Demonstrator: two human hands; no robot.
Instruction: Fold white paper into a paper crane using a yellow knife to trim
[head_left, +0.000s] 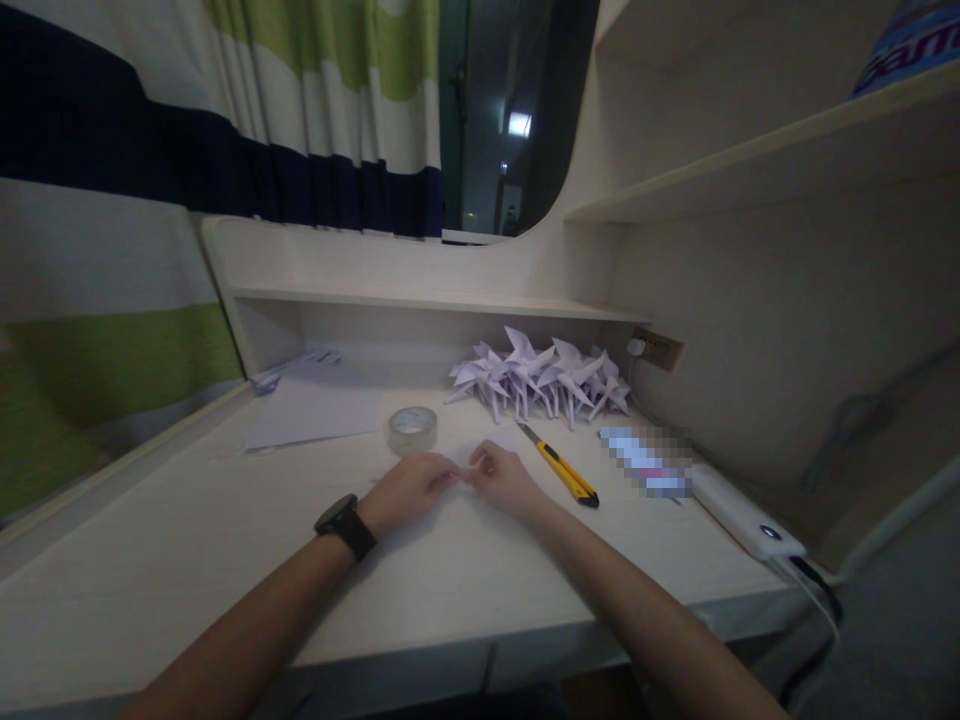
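Paper (pixel 491 447), small and pale, lies near the middle of the table (pixel 187 560), well in from the front edge, and both hands meet on it. The left hand (pixel 409 490), with a dark watch (pixel 345 525) on its wrist, rests knuckles-up with its fingers curled down onto the near part of the sheet. The right hand (pixel 502 478) closes thumb and forefinger on a raised edge or fold of the same sheet; how tightly either hand pinches cannot be told in the dim light.

Handling, as a judgement: the sheet is very light, thin and limp, holds a crease once pressed, and slides easily on the smooth tabletop. It tears or crumples under a hard grip. It is best taken at a corner or along a folded edge, with fingertips only, while the other hand pins the flat part down.

Surroundings: a roll of clear tape (pixel 412 430) stands just behind the left hand. A yellow utility knife (pixel 562 468) lies just beside the right hand, toward the right edge. A cluster of folded paper figures (pixel 544 380) sits along the back edge under the low shelf (pixel 420 300), and loose sheets (pixel 315 405) lie toward the back left corner. A white power bank (pixel 742 515) rests near the right front corner.
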